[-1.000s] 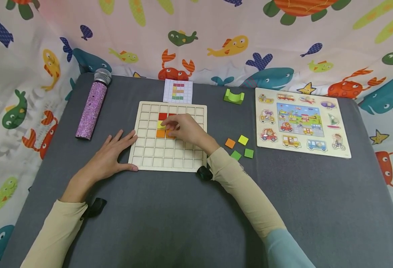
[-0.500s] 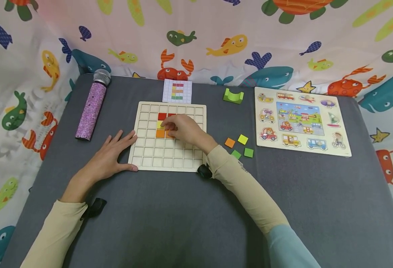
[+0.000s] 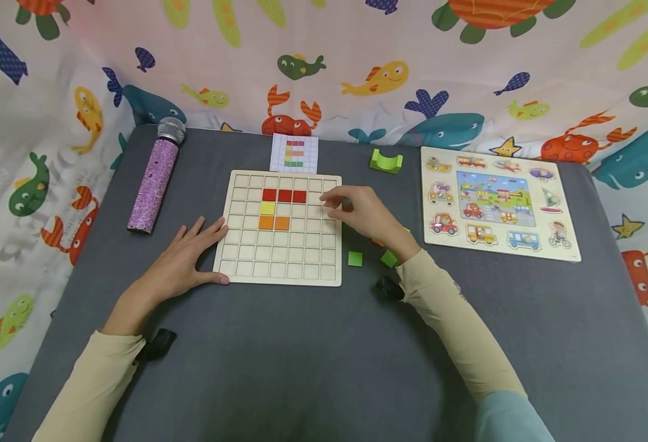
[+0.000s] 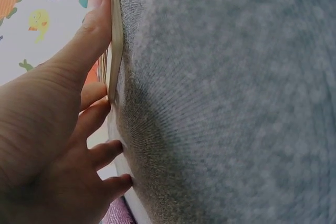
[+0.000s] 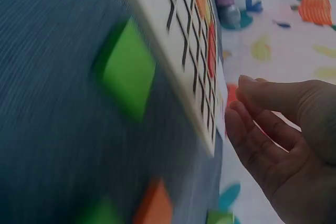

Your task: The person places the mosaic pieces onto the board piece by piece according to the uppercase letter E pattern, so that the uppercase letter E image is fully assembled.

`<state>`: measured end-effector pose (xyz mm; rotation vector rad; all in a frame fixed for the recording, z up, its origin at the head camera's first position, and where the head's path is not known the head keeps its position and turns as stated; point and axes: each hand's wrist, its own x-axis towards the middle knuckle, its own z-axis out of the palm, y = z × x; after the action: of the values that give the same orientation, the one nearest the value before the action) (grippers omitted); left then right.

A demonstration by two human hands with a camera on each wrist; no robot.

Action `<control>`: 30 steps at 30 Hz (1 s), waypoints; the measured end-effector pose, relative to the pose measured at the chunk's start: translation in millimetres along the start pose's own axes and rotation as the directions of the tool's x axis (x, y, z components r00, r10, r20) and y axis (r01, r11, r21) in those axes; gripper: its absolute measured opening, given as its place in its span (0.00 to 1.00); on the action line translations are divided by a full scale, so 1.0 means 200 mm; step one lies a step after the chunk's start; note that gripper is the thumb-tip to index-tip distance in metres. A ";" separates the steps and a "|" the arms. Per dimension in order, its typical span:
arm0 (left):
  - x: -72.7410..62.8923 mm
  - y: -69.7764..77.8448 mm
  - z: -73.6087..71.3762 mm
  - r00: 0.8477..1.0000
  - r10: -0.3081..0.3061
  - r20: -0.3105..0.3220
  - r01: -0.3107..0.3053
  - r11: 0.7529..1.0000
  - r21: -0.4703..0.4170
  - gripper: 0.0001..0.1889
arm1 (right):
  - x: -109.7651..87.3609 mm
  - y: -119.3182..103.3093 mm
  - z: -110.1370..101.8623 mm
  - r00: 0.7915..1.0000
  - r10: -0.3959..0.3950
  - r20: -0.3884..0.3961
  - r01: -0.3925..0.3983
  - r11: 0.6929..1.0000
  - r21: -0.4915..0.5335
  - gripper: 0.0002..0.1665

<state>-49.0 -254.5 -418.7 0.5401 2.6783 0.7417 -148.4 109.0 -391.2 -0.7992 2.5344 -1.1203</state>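
those small colored tiles look like thin, stiff wood or plastic, so I'd guess they're really light and pretty hard to break; the faces seem smooth enough to skid under a fingertip, so pinch one by two opposite edges rather than dragging it from above. The grid board looks rigid and light too – probably slides if bumped – so it's best steadied by its rim; that's about where the left hand sits, fingers stretched and spread just outside the left edge, thumb touching the near-left corner.

The right hand hangs over the board's right edge with its fingers loosely bent, thumb and index tips a little apart; I can't see any tile between them, and in the right wrist view they look clear of the board. Going left from those fingertips you hit the red tiles first, roughly level with them; the yellow tile is farther left, and the orange tiles are left and a bit closer to the body.

As for loose stuff – one green tile lies on the table bodyward of the right fingertips, just off the board; another green tile is by the wrist, and an orange corner peeks out beneath the hand.
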 end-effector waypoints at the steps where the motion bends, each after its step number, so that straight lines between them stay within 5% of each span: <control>1: 0.00 0.00 0.00 1.000 -0.002 0.002 0.002 1.000 0.000 0.53 | -0.03 0.02 -0.02 1.000 0.012 -0.010 -0.012 1.000 -0.013 0.18; 14: -0.01 -0.01 0.00 1.000 -0.011 -0.005 0.011 1.000 0.002 0.53 | -0.31 0.15 -0.16 0.987 0.163 -0.011 -0.162 0.966 -0.202 0.18; 30: 0.00 0.00 0.00 1.000 -0.003 -0.002 0.003 1.000 -0.005 0.53 | -0.33 0.12 -0.14 0.993 0.112 0.023 -0.106 0.976 -0.191 0.17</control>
<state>-49.6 -254.2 -419.2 0.5347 2.6773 0.7490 -115.3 177.5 -389.8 -0.7063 2.6498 -0.8345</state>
